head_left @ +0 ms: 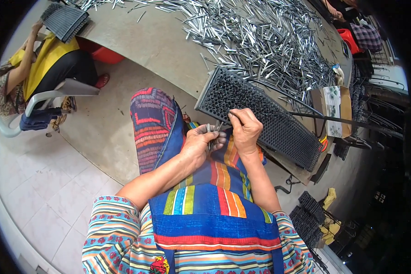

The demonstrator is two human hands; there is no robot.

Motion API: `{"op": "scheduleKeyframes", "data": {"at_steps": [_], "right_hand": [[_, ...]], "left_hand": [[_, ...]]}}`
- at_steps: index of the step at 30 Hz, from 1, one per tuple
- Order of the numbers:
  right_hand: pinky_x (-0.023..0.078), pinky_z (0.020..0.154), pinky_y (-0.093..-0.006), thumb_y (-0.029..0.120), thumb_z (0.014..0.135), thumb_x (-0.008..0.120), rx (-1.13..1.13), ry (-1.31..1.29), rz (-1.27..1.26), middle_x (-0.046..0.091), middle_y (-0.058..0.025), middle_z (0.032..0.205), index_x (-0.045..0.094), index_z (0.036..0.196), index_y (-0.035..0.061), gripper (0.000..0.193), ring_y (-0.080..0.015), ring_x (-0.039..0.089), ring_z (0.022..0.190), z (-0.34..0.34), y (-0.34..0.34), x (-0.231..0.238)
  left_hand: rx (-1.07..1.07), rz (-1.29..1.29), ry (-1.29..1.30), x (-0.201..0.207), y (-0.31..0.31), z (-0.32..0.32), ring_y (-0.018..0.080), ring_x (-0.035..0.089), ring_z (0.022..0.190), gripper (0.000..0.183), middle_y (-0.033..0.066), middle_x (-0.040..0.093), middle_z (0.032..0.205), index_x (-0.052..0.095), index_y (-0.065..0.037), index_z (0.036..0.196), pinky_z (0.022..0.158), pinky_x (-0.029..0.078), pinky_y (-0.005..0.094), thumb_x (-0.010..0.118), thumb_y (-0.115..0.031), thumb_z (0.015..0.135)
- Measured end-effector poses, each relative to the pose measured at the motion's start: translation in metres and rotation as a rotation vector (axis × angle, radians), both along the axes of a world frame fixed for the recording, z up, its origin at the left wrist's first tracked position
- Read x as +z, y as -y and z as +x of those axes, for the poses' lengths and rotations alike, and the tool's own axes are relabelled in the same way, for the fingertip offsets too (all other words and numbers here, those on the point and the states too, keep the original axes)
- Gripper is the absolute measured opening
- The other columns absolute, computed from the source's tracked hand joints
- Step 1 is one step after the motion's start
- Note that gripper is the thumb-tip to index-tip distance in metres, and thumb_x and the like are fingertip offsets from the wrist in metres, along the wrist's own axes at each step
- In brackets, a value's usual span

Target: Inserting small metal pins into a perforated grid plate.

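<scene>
My left hand [202, 140] is closed around a few short, thin metal pins [210, 133] above my lap. Just to its right, my right hand [246, 128] has thumb and forefinger pinched together at the near edge of a long black rack [260, 114] full of small round holes. What sits between those fingertips is too small to make out. The rack lies tilted along the table's edge, running from upper left to lower right. Some of its holes at the upper left look filled, but I cannot tell with what.
A wide pile of loose metal pins [269, 41] covers the far part of the table [155, 41]. An open cardboard box [338, 109] stands at the right, beside black rods. At the left a person in yellow [50, 59] sits holding another black rack [65, 20].
</scene>
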State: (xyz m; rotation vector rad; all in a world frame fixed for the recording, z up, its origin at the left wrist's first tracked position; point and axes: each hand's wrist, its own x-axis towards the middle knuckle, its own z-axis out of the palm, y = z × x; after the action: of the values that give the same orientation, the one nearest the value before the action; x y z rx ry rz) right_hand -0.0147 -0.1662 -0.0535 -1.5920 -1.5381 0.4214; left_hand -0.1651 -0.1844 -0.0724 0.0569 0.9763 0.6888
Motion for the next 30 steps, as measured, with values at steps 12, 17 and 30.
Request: {"op": "scheduleKeyframes", "data": {"at_steps": [12, 17, 30], "right_hand": [[0.045, 0.054, -0.0253, 0.001, 0.075, 0.071, 0.011, -0.039, -0.211, 0.063, -0.0071, 0.072, 0.070, 0.082, -0.0014, 0.007, -0.0132, 0.059, 0.060, 0.004, 0.014, 0.006], [0.042, 0.052, -0.0209, 0.003, 0.077, 0.071, 0.094, -0.699, -0.509, 0.063, -0.0002, 0.069, 0.070, 0.081, -0.0014, 0.006, -0.0064, 0.055, 0.058, 0.009, 0.027, -0.011], [0.045, 0.062, -0.0234, -0.005, 0.080, 0.067, -0.075, -0.140, 0.076, 0.062, -0.0073, 0.079, 0.066, 0.088, -0.0040, 0.008, -0.0120, 0.057, 0.068, 0.020, 0.019, 0.000]], "left_hand": [[0.009, 0.008, 0.079, 0.012, -0.002, -0.001, 0.0187, 0.068, 0.072, 0.013, 0.0113, 0.069, 0.086, 0.063, 0.002, 0.099, 0.062, 0.059, 0.0286, 0.057, 0.003, 0.088], [-0.157, 0.006, 0.065, 0.010, 0.000, 0.000, 0.0193, 0.069, 0.078, 0.013, 0.0109, 0.069, 0.087, 0.065, 0.001, 0.101, 0.066, 0.059, 0.0304, 0.060, -0.001, 0.089], [-0.463, 0.163, -0.129, 0.005, 0.024, -0.005, 0.0177, 0.066, 0.075, 0.028, 0.0141, 0.067, 0.088, 0.055, 0.006, 0.113, 0.069, 0.055, 0.0305, 0.047, 0.007, 0.085]]}}
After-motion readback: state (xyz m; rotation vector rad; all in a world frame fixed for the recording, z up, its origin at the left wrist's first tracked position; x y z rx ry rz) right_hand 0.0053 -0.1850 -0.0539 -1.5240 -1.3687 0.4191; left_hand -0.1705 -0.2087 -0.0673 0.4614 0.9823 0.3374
